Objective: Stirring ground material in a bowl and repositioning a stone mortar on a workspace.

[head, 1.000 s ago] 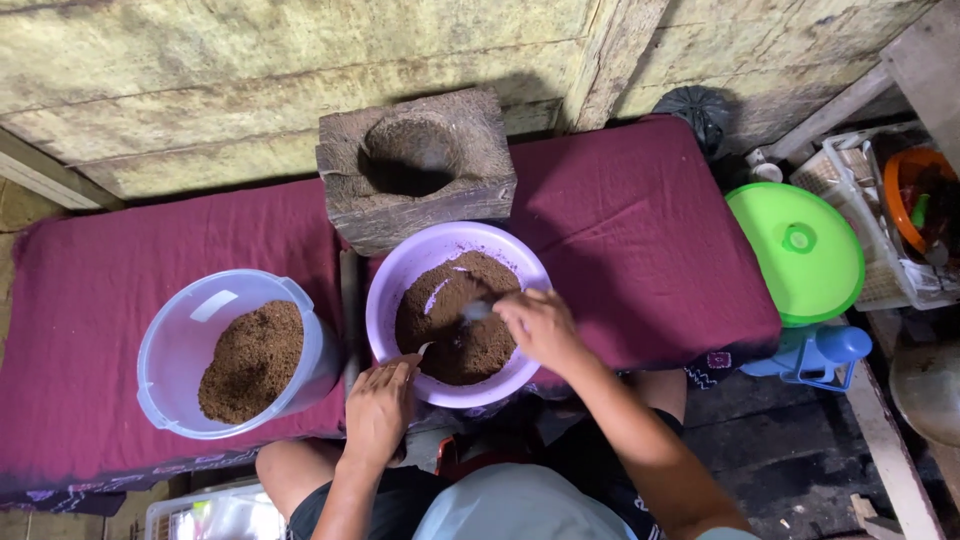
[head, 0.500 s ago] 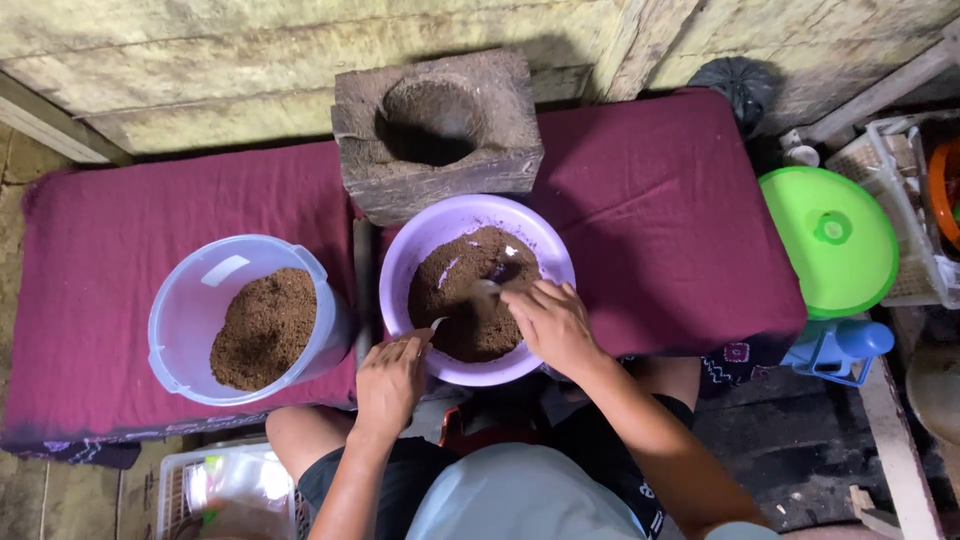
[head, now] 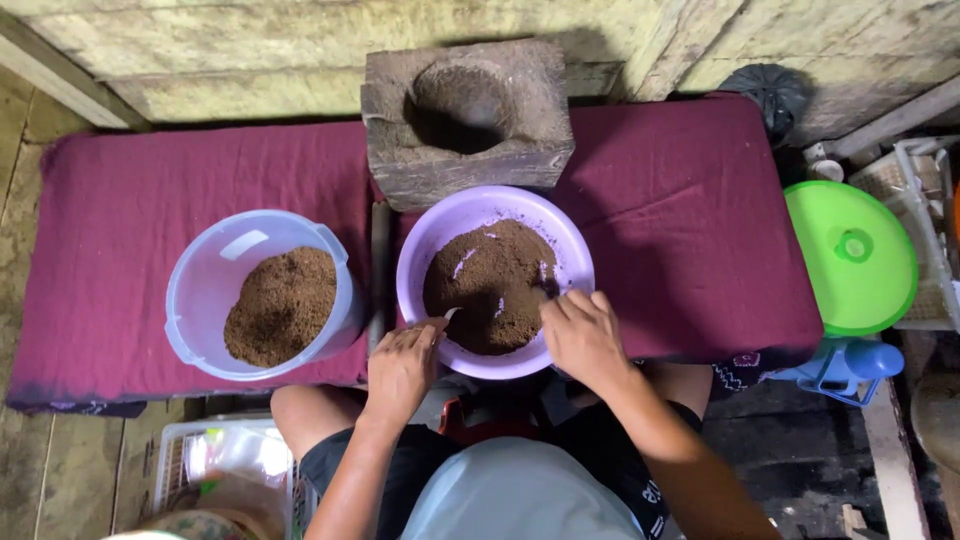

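A purple bowl (head: 575, 250) half full of brown powder (head: 490, 280) sits on a maroon cloth (head: 690, 220) in front of me. My left hand (head: 400, 365) grips the bowl's near left rim, thumb over the edge. My right hand (head: 585, 335) rests at the near right rim with its fingers curled down onto the powder. Whether it holds anything is hidden. To the left stands a clear plastic bucket (head: 200, 270) with more brown powder (head: 280, 305) in it.
A heavy wooden block mortar (head: 470, 150) stands just behind the bowl, against the wall. At the right are a green lid (head: 850, 260) and a blue container (head: 845, 365). A plastic crate (head: 220, 460) lies on the floor by my left knee.
My right hand has drawn back from the middle of the powder to the bowl's near right rim. The powder now lies heaped and smoother. My left hand stays on the rim.
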